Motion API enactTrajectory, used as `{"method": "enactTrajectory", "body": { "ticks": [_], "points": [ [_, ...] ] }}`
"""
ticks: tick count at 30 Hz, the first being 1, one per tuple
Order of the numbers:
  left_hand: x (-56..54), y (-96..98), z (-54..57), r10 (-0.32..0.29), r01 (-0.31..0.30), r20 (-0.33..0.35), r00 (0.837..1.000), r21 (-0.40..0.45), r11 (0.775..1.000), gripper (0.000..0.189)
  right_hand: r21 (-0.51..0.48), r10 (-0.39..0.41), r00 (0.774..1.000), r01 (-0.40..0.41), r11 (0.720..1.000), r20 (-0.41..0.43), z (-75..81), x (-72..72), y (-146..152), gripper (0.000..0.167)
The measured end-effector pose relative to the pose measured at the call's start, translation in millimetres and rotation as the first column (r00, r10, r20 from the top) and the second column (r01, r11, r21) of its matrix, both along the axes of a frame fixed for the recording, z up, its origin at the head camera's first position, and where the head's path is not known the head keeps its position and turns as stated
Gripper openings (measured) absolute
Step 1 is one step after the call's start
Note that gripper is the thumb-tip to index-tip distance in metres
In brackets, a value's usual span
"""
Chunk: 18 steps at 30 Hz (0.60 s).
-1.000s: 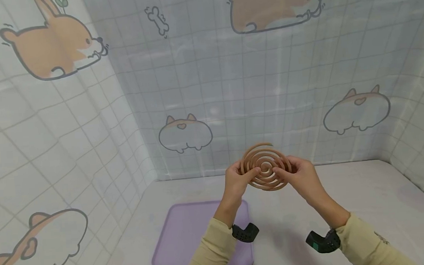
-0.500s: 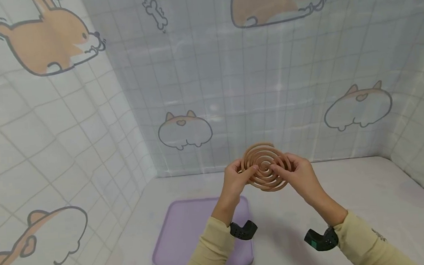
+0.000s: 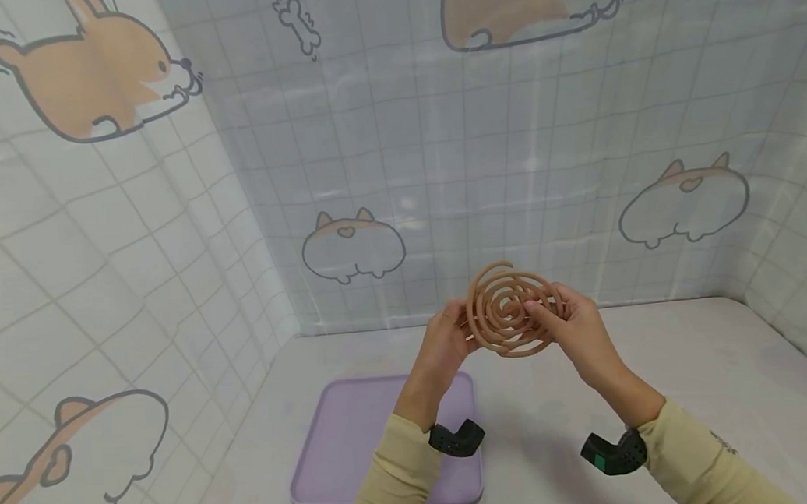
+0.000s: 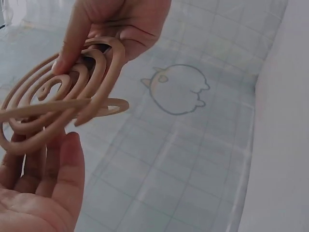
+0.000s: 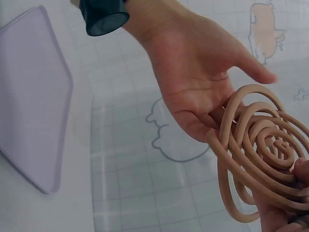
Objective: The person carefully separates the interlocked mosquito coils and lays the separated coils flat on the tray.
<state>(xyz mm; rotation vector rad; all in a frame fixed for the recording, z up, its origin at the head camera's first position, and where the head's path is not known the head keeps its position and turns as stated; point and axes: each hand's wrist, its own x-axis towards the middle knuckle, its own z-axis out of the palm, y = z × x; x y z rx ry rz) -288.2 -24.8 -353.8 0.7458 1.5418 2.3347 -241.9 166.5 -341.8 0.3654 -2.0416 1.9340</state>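
Brown mosquito coils (image 3: pixel 511 307), apparently a nested pair, are held up above the table in the head view. My right hand (image 3: pixel 581 333) pinches them, thumb on the front near the spiral's centre and fingers behind. My left hand (image 3: pixel 444 335) is at their left edge; its fingers (image 4: pixel 70 154) lie relaxed against the underside in the left wrist view. Its thumb stands away from the coils in the right wrist view. One loop (image 4: pixel 118 106) juts out at an angle from the other rings.
A lilac tray (image 3: pixel 347 451) lies on the white table (image 3: pixel 666 390), below and left of the coils. Behind and at both sides hang white grid-patterned sheets (image 3: pixel 481 161) with cartoon dogs. Each wrist wears a black camera mount (image 3: pixel 456 439).
My left thumb has come off the front of the coils, and that hand has slid to their left edge. The coils have shifted slightly right and up and turned, their outer end standing further out.
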Motion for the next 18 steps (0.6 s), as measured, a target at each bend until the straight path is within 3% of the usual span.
{"method": "enactTrajectory", "body": {
  "ticks": [3,7,11,14,16,18],
  "points": [
    [-2.1,0.2,-1.1,-0.039,0.039,0.013,0.999,0.058,0.998,0.035,-0.033,0.044,0.999,-0.043,0.999,0.013,2.1,0.9,0.4,0.033],
    [-6.9,3.9,-3.2,-0.026,0.023,0.067,0.997,0.055,0.998,0.021,-0.05,0.12,0.993,-0.119,0.992,0.022,4.1,3.4,-0.1,0.033],
    [-10.5,7.8,-4.4,-0.037,0.035,0.057,0.998,0.031,0.999,0.031,-0.065,0.183,0.982,-0.18,0.982,0.055,6.0,5.8,-1.9,0.034],
    [-11.5,8.5,-2.5,-0.137,0.137,-0.023,0.99,0.017,0.99,0.046,-0.09,0.203,0.976,-0.195,0.977,0.084,7.6,6.8,-3.1,0.033],
    [-11.7,8.4,-0.8,-0.241,0.243,-0.069,0.968,0.02,0.97,0.045,-0.11,0.21,0.973,-0.199,0.974,0.097,8.4,7.0,-3.7,0.031],
    [-12.0,8.9,0.2,-0.335,0.339,-0.11,0.936,0.013,0.941,0.039,-0.124,0.213,0.971,-0.2,0.972,0.109,9.4,7.6,-4.4,0.028]
  ]
}}
